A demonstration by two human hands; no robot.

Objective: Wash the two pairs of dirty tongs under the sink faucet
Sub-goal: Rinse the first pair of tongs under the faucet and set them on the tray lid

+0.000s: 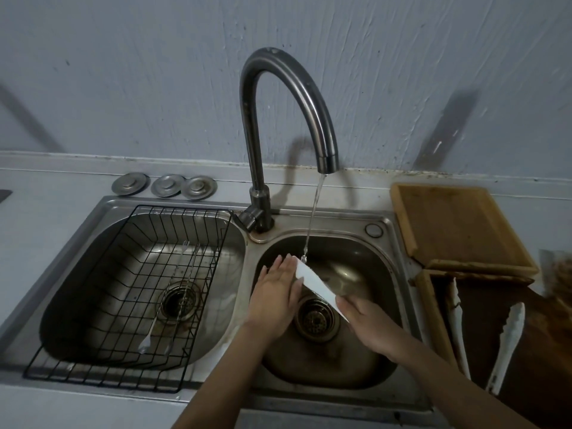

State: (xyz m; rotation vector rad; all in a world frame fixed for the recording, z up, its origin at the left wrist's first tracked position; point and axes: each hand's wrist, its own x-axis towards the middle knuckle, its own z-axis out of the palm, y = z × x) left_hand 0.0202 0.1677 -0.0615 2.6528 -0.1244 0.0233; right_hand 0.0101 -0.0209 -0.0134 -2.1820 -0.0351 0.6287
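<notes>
Water's running from the faucet (325, 162) and I've got 1 pair of white tongs (315, 281) over the right basin (383, 308). Their long axis slants from the upper left, where the tip sits right under the stream, down to the lower right. My right hand (368, 320) is closed around that lower end, holding it up. My left hand (275, 289) is flat and open, fingers stretched, palm pressed against the upper stretch, gripping nothing.

The second pair (507, 345) lies off to the right on the dark board (532, 351), touching it, its length running near to far. It's much closer to my right hand than my left, so I reckon the right goes for it once this pair is rinsed. Left basin has the wire rack (130, 305) with some slim utensils in it.
</notes>
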